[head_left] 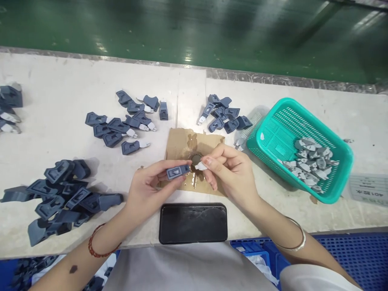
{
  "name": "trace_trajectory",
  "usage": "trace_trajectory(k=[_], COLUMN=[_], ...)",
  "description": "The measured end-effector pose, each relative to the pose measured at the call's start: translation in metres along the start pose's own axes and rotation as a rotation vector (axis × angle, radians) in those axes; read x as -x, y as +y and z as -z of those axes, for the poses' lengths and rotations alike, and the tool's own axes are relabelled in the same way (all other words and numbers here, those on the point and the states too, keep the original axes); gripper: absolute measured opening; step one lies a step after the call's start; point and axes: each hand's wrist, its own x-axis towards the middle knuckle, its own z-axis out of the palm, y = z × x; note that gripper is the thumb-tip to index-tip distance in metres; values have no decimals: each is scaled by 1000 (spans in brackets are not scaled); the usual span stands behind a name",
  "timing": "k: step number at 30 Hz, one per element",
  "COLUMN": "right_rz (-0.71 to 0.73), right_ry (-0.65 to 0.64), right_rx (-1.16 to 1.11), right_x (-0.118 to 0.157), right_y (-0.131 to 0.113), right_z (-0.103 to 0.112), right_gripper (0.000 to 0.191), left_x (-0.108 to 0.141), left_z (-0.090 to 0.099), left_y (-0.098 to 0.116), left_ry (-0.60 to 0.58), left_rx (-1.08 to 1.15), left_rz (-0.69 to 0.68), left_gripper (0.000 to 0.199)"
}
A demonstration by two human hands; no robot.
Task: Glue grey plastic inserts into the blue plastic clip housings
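Holding a blue-gray part (pixel 177 172) between thumb and fingers, the left hand (pixel 151 180) presents its narrow end toward the right hand (pixel 236 169), which pinches a small white piece (pixel 200 166) between thumb and fingertip. Both items are above the cardboard sheet (pixel 178 145), the part near its left edge and the piece nearer its middle; a narrow gap appears to separate them. A round dark disc (pixel 196 159) with glossy liquid around it sits on the cardboard, behind the held piece.

The step in hand is judged to be alignment of the two items. From this position, the next move calls for a steady left grip and a straight approach of the white piece to the narrow end.

On the surface (pixel 60 89), a phone (pixel 193 223) lies along the near edge, between the forearms. A teal basket (pixel 269 157) of gray-white pieces (pixel 315 159) stands to the right, between the near and far edges. Loose blue-gray parts (pixel 54 190) lie toward the near edge at left.
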Motion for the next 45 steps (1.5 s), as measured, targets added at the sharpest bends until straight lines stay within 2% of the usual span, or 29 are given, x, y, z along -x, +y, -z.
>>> trace_trajectory(k=[6,11,21,27,32,39,43,45], right_rz=[-96,-124,-130,-118,-110,-85,-59,-49], right_ry=[-47,-67,-68,-49,-46,-51,-65,-76], right_rx=[-106,-100,-26,46,67,78,137,157], right_x=[-1,0,2,5,8,4,5,6], right_y=[4,5,2,1,0,-2,-2,-1], right_z=[-2,-3,-5,-8,-11,-8,-7,-7], right_gripper=[32,32,33,34,40,41,39,38], left_x=[5,6,7,9,11,4,3,3], left_z=[-4,-5,-3,-4,-5,-7,-6,-5], left_y=[-7,-5,-9,-6,-5,-3,-1,-2], left_ry=[108,105,55,26,7,-2,12,11], left_rx=[-329,-477,-529,-649,-673,-555,-519,-470], left_rz=[-251,-381,-489,-546,-485,-436,-265,-228], left_gripper=[30,29,35,34,37,35,18,11])
